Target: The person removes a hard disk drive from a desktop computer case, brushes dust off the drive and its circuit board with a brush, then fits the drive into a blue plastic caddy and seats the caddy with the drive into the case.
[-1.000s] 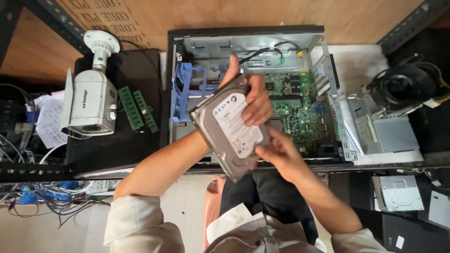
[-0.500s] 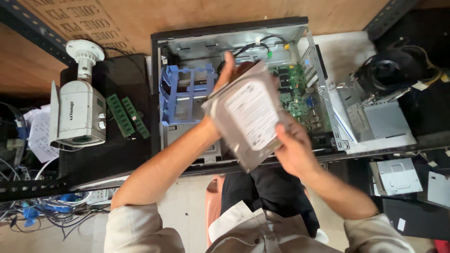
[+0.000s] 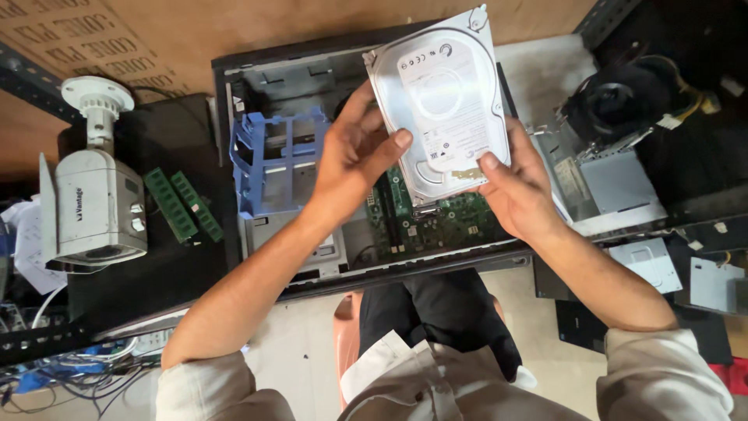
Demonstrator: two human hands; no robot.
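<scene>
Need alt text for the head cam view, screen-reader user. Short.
Seen from above, a person's left hand and right hand hold a silver hard drive, label side up, over an open desktop computer case with a blue drive cage and green circuit board inside. To the left, a white security camera and two green memory sticks lie on a black surface.

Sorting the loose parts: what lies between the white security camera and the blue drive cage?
In the head view, two green memory sticks lie side by side on the black surface between the white security camera and blue drive cage.
</scene>
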